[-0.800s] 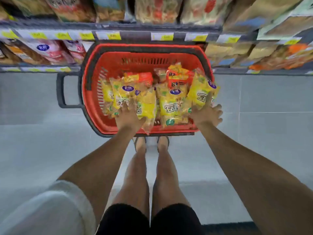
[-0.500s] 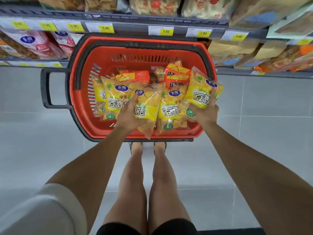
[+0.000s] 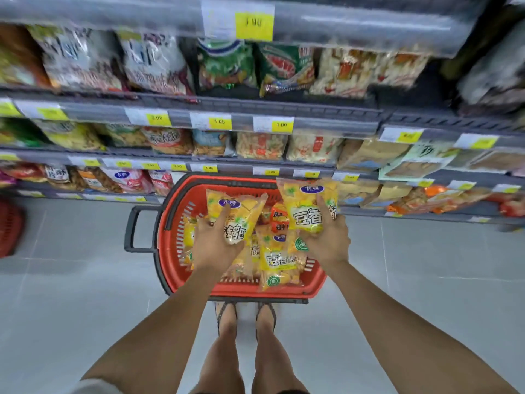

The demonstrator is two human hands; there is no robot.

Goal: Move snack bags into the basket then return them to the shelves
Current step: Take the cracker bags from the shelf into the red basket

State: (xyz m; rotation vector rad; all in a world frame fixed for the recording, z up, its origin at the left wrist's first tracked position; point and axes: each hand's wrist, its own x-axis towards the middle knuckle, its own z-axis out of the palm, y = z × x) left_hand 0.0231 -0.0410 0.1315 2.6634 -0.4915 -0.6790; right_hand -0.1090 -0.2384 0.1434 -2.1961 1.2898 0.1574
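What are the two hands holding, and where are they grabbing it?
The left hand grips the left yellow bag by its bottom end; the right hand grips the right yellow bag likewise.

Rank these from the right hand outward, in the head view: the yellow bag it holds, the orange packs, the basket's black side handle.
1. Yellow bag, gripped in the right hand.
2. Orange packs, just left, inside the basket.
3. Black side handle, on the basket's far left.
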